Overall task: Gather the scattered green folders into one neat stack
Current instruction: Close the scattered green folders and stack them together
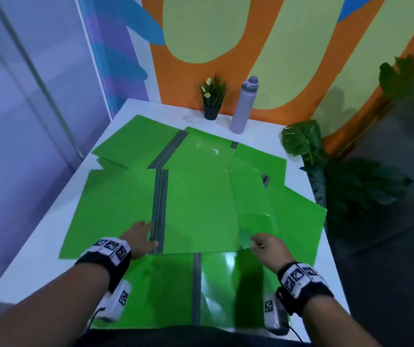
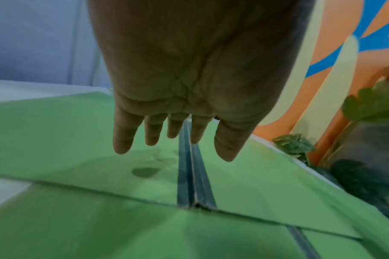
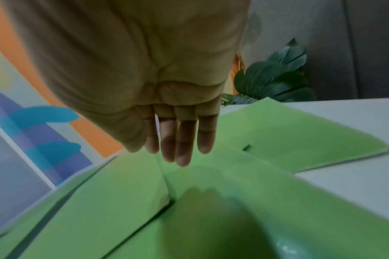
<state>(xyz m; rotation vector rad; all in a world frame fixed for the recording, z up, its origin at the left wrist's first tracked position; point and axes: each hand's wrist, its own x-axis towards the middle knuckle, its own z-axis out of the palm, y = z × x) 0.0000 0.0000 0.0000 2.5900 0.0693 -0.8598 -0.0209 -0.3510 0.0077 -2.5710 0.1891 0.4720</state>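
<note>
Folders (image 1: 198,209) overlap, hiding each other's edges and count.

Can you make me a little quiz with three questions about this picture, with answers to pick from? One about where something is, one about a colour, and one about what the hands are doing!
1. Where does the water bottle stand?
A. At the far edge of the table, beside the small potted plant
B. On top of the folders
C. On the floor

2. What colour are the strips down the middle of the open folders?
A. Red
B. Grey
C. Yellow

3. What is the left hand doing?
A. Holding the bottle
B. Squeezed into a fist
C. Reaching over a folder's grey strip with straight fingers

Answers:
1. A, the head view shows the bottle on the white table near the wall, right of the plant.
2. B, each strip looks dark grey against the green.
3. C, the left wrist view shows spread fingers and no grip on anything.
</note>
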